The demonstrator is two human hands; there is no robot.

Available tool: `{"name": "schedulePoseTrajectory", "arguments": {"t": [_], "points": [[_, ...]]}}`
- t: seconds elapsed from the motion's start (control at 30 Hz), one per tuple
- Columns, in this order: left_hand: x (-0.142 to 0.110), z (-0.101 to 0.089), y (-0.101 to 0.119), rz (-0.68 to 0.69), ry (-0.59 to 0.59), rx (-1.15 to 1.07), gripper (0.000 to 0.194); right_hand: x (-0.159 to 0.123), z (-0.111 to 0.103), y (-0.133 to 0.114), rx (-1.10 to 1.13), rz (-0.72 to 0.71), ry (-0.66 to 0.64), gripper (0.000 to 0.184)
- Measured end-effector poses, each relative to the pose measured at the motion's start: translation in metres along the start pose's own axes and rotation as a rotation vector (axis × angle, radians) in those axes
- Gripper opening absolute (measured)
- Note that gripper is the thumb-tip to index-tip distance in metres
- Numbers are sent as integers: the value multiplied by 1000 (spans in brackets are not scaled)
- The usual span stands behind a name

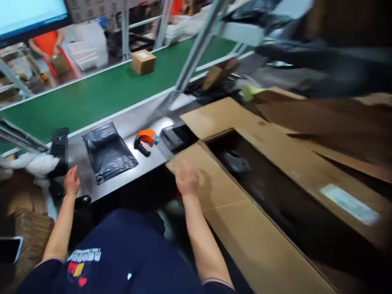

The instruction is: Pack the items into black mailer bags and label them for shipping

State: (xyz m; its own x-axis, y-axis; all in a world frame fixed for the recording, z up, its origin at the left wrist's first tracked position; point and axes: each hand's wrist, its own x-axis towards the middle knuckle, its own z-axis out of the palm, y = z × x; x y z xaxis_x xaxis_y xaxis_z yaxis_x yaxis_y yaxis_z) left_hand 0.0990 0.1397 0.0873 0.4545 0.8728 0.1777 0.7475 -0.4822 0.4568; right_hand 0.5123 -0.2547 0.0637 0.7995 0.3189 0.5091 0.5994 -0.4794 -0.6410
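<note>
My left hand (71, 181) rests on the front edge of the grey worktable (128, 122), near a black keyboard (59, 146); its fingers look loosely curled and hold nothing that I can see. My right hand (186, 179) lies on the near flap of a large open cardboard box (245, 228), blurred by motion, fingers seemingly flat. A black plastic mailer bag (108, 152) lies on the table between my hands. An orange and black tape dispenser (146, 141) sits to its right.
A green conveyor belt (92, 96) runs behind the table with a small cardboard box (143, 61) on it. A person in orange (49, 47) stands beyond it. A black device (174, 136) sits by the big box. Flattened cardboard (321, 118) lies at right.
</note>
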Motion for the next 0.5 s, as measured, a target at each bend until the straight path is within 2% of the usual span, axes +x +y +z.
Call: {"name": "schedulePoseTrajectory", "arguments": {"t": [0.07,0.1,0.17,0.27,0.37,0.5], "points": [[14,6,-22,18,-105,82,60,33,67,-24,-9,-166,-370,39],[23,16,-27,41,-166,99,64,47,93,-33,-25,-228,-510,40],[38,38,-29,99,-284,84,69,70,132,-44,-46,-327,-709,45],[46,70,-25,150,-409,-2,67,92,175,-49,-37,-494,-957,59],[44,95,-17,172,-493,-81,60,97,213,-48,3,-677,-1168,72],[45,113,-14,332,-575,-10,64,95,254,-34,17,-919,-1299,74]]}}
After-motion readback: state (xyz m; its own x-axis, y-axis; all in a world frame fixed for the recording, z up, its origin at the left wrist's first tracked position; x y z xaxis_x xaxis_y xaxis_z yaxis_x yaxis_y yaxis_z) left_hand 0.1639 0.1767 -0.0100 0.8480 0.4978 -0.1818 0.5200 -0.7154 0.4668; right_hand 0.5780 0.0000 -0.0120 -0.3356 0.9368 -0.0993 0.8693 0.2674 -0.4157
